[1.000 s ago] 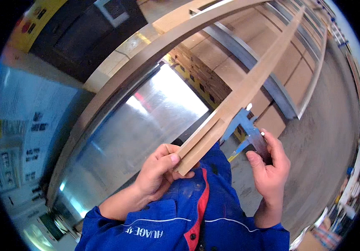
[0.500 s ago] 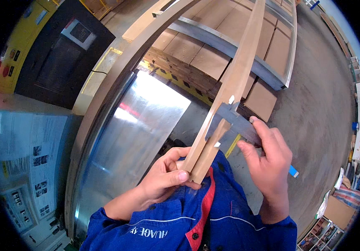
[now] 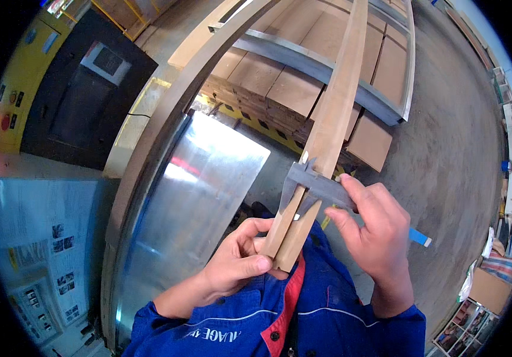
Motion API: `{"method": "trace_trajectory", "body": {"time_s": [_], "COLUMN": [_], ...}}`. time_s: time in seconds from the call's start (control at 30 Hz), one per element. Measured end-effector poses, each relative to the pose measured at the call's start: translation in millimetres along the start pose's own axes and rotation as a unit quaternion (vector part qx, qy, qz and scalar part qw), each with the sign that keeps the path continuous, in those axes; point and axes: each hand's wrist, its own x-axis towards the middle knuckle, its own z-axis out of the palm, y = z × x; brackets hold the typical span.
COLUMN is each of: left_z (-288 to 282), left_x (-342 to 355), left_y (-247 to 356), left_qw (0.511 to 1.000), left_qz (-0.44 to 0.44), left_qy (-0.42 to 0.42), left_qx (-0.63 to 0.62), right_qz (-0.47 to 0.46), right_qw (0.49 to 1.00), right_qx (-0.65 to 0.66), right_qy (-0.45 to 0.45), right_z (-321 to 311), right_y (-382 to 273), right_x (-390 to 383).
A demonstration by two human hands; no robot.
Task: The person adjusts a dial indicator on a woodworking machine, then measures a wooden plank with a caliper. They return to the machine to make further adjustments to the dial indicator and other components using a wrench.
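Note:
My left hand (image 3: pixel 238 265) grips the near end of a long tan grooved strip (image 3: pixel 336 107), thumb on its face and fingers curled around it. The strip runs away from me toward the top of the view. A grey caliper (image 3: pixel 327 187) is in my right hand (image 3: pixel 381 232), held between thumb and fingers, with its jaws across the strip a short way above my left hand. Its blue-tipped end sticks out to the right of that hand.
A shiny metal plate (image 3: pixel 214 178) lies left of the strip, beside a dark curved rail (image 3: pixel 161 119). A yellow control panel (image 3: pixel 36 65) stands far left. Steel framing (image 3: pixel 286 56) sits over stacked tan boards (image 3: pixel 369 143). Concrete floor (image 3: pixel 452 149) shows at right, with assorted items along the edge.
My right hand has brought the caliper left onto the strip, then lower along it toward my left hand. The strip looks more upright in view as my head view has shifted.

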Motion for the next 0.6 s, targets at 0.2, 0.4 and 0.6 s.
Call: {"method": "trace_trajectory", "body": {"time_s": [0.2,0.4,0.6], "left_z": [5,5,8], "left_x": [0,1,3], "left_y": [0,-4,-5], "left_qw": [1.000,1.000,1.000], "left_qz": [0.000,-0.004,-0.003], "left_qy": [0.009,0.009,-0.002], "left_qx": [0.006,0.027,0.031], "right_qz": [-0.018,-0.029,-0.037], "right_qw": [0.999,0.999,0.999], "right_qx": [-0.034,-0.025,-0.010], "right_qy": [-0.003,0.006,0.014], "right_z": [1,1,1], "right_y": [5,12,18], "right_x": [-1,-5,-8]}}
